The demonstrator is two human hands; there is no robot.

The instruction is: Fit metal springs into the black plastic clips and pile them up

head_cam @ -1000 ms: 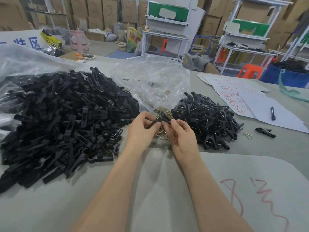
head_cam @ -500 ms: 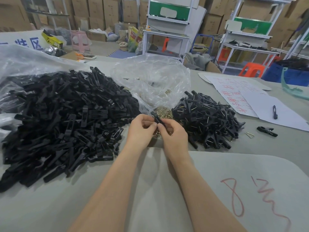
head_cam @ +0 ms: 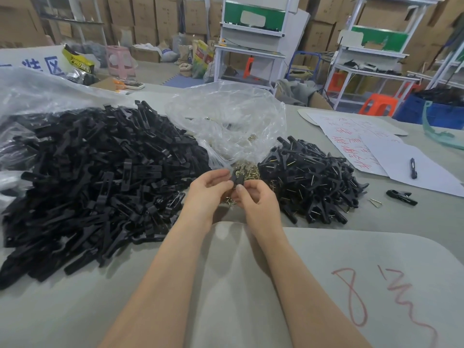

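– Grey table cover (head_cam: 75, 310) lies nearest, with a pale sheet (head_cam: 326, 259) marked in red; both forearms cross it; what do the hands do?
– Left hand (head_cam: 208, 194) and right hand (head_cam: 258, 204) meet just before the heaps; between them stands one black clip (head_cam: 237, 178), nearly upright; the left thumb and fingertips pinch its upper part; the right thumb and forefinger pinch its lower end, the other fingers curled.
– And one second ago?
– Then the clip lay flatter and looked spread between the hands; now it is turned up and the hands are closer; I judge the spring is being seated, but I cannot see the spring itself in the clip.
– Where is the material?
– Brass-coloured springs (head_cam: 253, 172) lie just behind the hands, at the mouth of a clear bag (head_cam: 231, 121); the big heap of bare clips (head_cam: 100, 177) is at the left; the smaller pile of finished clips (head_cam: 313, 182), wire showing, is at the right, near the right hand; the held clip should go there next, I think.
– Farther?
– A lone clip (head_cam: 401, 197) on the table; a pen (head_cam: 413, 168) on papers (head_cam: 351, 144); behind, white racks (head_cam: 251, 33) and cartons (head_cam: 150, 18).
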